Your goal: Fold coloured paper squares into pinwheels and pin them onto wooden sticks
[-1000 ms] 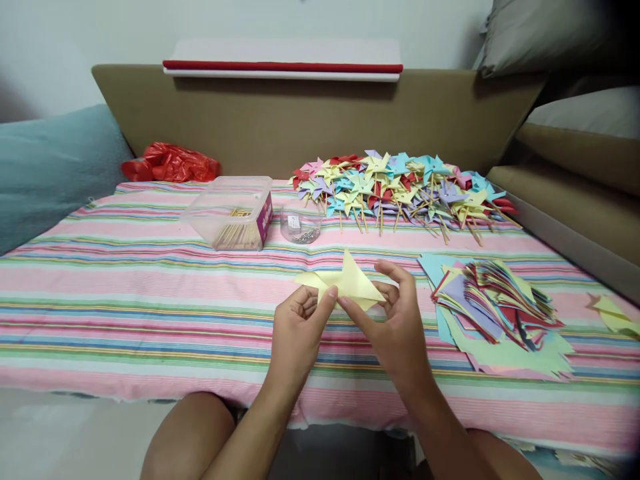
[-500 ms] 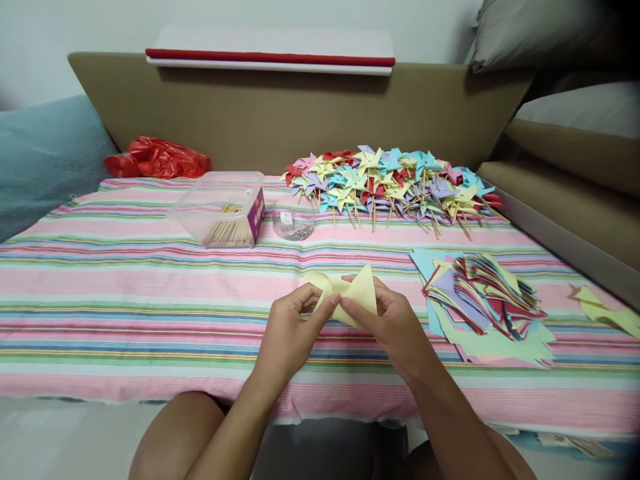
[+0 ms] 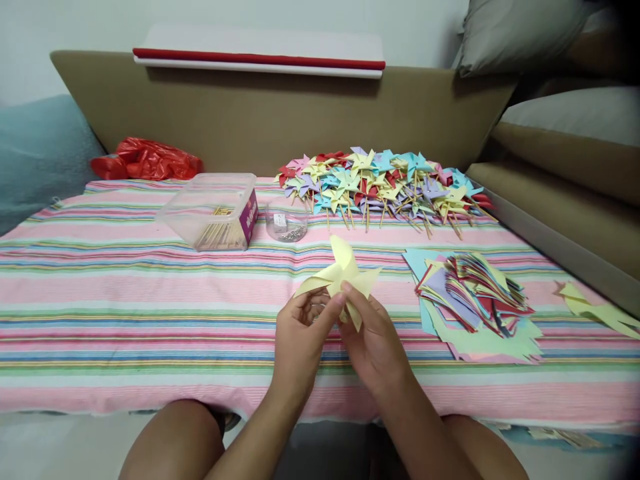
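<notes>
I've got the L hand (image 3: 300, 333) & R hand (image 3: 376, 337) gripping one pale-yellow folded-paper pinwheel (image 3: 344, 268), held up over a pink, white, green & blue striped cloth (image 3: 150, 287), in front of its near edge's middle stretch. The L fingers are bent under the pinwheel's L blade, w/ the thumb on the front of the paper; the R thumb is also in front. The two thumb tips nearly meet just below ctr. Both sets of fingers are grasping the paper, though some R ones are hidden behind it & I can't tell exactly how they sit. One blade points up, one L, one R, one down.

Farther back, L of the hands, I see a clear rectangular plastic box (image 3: 249, 219) w/ a purple label, holding thin tan sticks (image 3: 217, 236). Just R of it is a low, round, clear plastic tub (image 3: 301, 217) w/ small silvery metal pcs (image 3: 294, 233) in it. Along the far edge, R of ctr, lies a big heap of multicolored paper pinwheels (image 3: 370, 181) on tan sticks. Btwn the hands & the R edge is a messy stack of colored paper sheets (image 3: 480, 340), w/ a slim dark object (image 3: 496, 317) on top, too blurry to ID. By the R edge lies a loose cut yellow paper pc (image 3: 595, 310). At the far L corner: a crumpled shiny red plastic bag (image 3: 155, 160).
</notes>
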`<state>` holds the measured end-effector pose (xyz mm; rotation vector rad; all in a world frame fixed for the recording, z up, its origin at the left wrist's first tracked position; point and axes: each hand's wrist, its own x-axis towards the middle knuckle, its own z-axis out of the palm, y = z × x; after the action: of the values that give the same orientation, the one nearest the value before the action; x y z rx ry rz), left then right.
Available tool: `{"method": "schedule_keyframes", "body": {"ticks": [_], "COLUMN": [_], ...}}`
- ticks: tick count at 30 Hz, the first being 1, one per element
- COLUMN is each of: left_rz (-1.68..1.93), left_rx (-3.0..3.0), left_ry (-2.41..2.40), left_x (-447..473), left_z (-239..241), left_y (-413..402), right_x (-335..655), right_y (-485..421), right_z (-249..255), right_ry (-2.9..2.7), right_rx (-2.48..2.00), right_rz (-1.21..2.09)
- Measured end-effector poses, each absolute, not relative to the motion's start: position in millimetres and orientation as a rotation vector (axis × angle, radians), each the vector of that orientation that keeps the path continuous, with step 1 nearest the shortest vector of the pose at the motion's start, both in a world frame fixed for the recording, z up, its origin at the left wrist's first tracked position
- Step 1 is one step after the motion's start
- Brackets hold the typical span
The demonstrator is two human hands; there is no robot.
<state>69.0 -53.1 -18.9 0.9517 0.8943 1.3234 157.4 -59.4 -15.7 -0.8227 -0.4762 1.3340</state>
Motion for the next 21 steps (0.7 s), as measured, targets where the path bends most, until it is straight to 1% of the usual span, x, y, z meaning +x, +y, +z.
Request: {"method": "schedule_keyframes", "body": {"ticks": [5, 11, 15, 21], "left_rz": [1.363, 1.372, 1.394, 1.415], "left_rx": [0.893, 0.745, 0.612, 0.571], "left_ry": [0.964, 0.884, 0.856, 0.853], "left_x": [68, 61, 51, 42], "left_z": [-19, -17, -17, -17], "left_y": [-52, -46, -38, -34], "right_x": [147, 153, 162, 173], "right_y": [-61, -63, -63, -65], "right_z": [-18, -20, -24, -29], "right_ry": [-0.460, -0.573, -0.728, -1.361], "right_rx": [-0.804, -0.759, -0.818, -1.020], "right_rz": [1.356, 1.341, 1.121, 0.735]}}
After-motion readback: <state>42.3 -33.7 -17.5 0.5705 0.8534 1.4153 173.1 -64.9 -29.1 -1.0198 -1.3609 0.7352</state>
